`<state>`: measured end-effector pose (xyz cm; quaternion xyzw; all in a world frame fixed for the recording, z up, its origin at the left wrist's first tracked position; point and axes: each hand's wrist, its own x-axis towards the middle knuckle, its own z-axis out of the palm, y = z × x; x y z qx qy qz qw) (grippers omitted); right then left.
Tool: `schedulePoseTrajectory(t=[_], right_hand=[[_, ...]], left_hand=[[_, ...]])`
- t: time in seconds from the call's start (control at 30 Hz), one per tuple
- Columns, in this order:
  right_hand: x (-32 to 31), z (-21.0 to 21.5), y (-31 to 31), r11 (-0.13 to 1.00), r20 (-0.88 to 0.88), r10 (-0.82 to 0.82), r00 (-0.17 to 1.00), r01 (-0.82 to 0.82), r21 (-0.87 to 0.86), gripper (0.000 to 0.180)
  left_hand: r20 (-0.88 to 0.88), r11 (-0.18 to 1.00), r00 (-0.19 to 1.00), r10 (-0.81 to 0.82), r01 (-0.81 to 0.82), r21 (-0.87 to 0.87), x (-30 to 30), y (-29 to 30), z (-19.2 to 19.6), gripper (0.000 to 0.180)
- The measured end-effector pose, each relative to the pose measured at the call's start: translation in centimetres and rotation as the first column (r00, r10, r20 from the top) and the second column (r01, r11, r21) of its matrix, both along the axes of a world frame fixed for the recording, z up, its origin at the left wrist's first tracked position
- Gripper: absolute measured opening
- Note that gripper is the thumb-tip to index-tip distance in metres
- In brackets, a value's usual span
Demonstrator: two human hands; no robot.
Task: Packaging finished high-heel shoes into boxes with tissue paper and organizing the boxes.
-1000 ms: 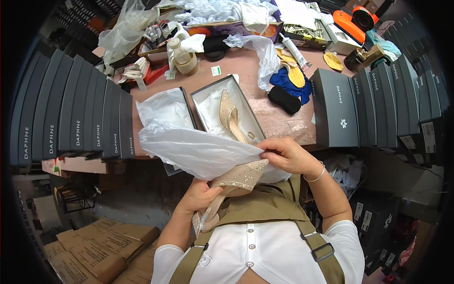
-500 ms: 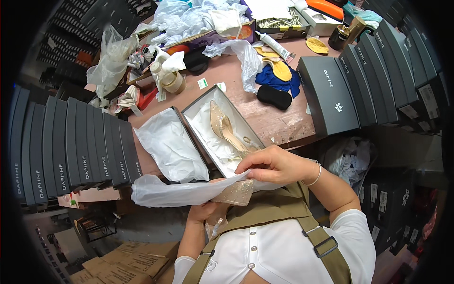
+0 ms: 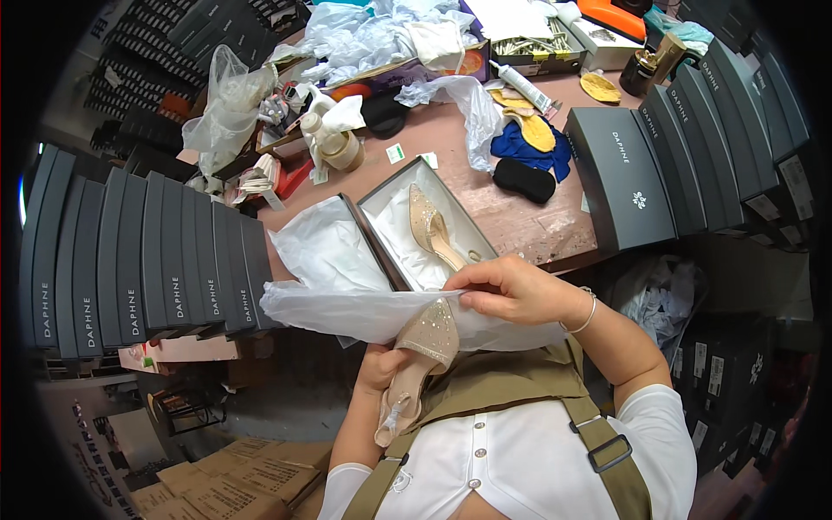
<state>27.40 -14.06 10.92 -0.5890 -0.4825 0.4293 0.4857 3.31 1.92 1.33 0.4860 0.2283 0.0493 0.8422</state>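
A beige, glittery pointed-toe shoe [image 3: 433, 336] is held by my left hand [image 3: 379, 367], whose fingers are closed around its side, partly hidden behind it. The shoe's pointed end lies against a sheet of white tissue paper [image 3: 334, 314]. My right hand [image 3: 520, 293] pinches the top edge of that sheet between thumb and fingers, just right of the shoe. Beyond the paper, a matching shoe [image 3: 425, 217] rests on white paper inside an open shoebox [image 3: 468, 211]. More white tissue [image 3: 325, 243] fills the dark lid or tray left of the box.
Dark grey shoeboxes [image 3: 156, 251] stand in a row at left, with more boxes [image 3: 620, 182] at right. On the pink table [image 3: 555, 221] lie a black pad [image 3: 523, 178], a blue cloth [image 3: 550, 160], a tube [image 3: 523, 84] and a bottle [image 3: 334, 143]. Cardboard [image 3: 234, 472] lies lower left.
The shoe in my left hand has turned and come out from behind the tissue, so more of it shows. My right hand still pinches the paper. The whole view has shifted slightly.
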Motion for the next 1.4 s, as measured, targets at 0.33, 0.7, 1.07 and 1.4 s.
schedulePoseTrajectory(t=[0.33,0.7,1.07,1.4], right_hand=[[2.1,-1.5,2.1,0.994,0.237,0.106,0.966,-0.109,-0.003,0.039],[-2.4,-1.0,5.8,0.824,0.762,-0.196,0.618,-0.317,0.47,0.014],[-4.6,-3.5,2.1,0.919,0.939,-0.051,0.339,-0.353,0.177,0.019],[-0.1,1.0,1.4,0.969,0.613,-0.01,0.79,-0.142,0.2,0.042]], left_hand=[[-0.108,0.993,0.994,-0.003,0.016,0.117,0.9,0.3,0.5,0.045],[0.163,0.904,0.952,0.259,-0.179,-0.387,5.4,1.1,0.9,0.052],[0.418,0.772,0.863,0.284,0.052,-0.633,2.3,-1.9,1.1,0.078],[0.202,0.949,0.928,0.312,-0.296,-0.106,5.0,-2.0,-0.6,0.061]])
